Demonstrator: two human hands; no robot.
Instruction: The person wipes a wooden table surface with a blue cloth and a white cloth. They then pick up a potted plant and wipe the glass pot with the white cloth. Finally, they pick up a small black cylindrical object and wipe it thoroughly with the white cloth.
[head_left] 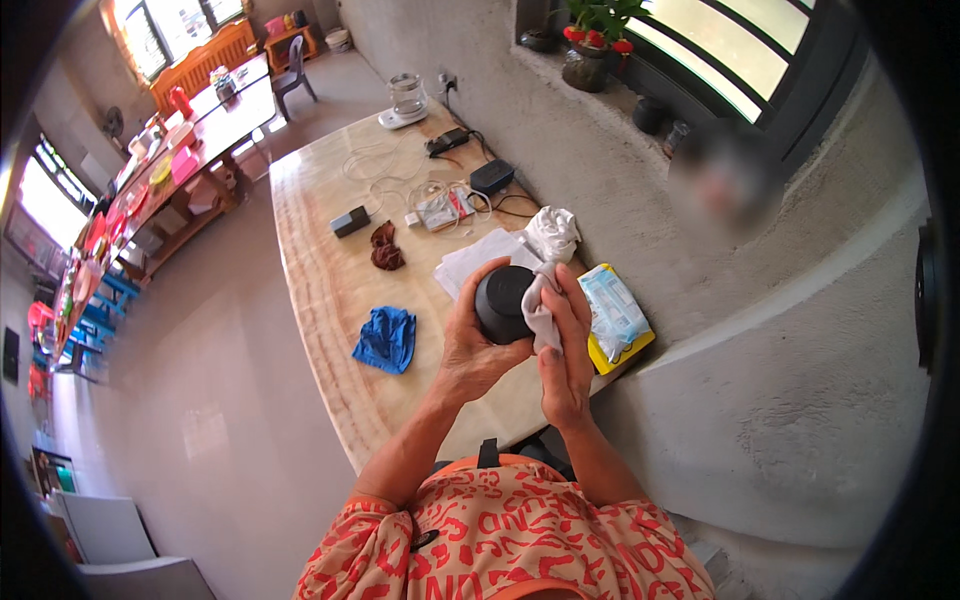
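My left hand point(475, 345) is wrapped round a black round container point(503, 303), its flat end facing up. A pale pinkish-grey cloth point(541, 318) is bunched in my right hand point(566, 345), which presses it against the container's right side. Both hands are over the near part of the marble-patterned table point(330, 290). Left of them a crumpled blue cloth point(386, 339) lies on the tabletop. Just beyond the container are white paper sheets point(480, 258) and a bundled white cloth point(552, 234). To the right sits a yellow and blue wipes-like packet point(615, 312).
Farther up the table lie a brown cloth point(386, 246), a small grey box point(350, 221), white cables point(455, 205) and a black adapter point(491, 177). A glass kettle point(407, 95) stands at the far end. The grey wall point(600, 170) borders the table's right side.
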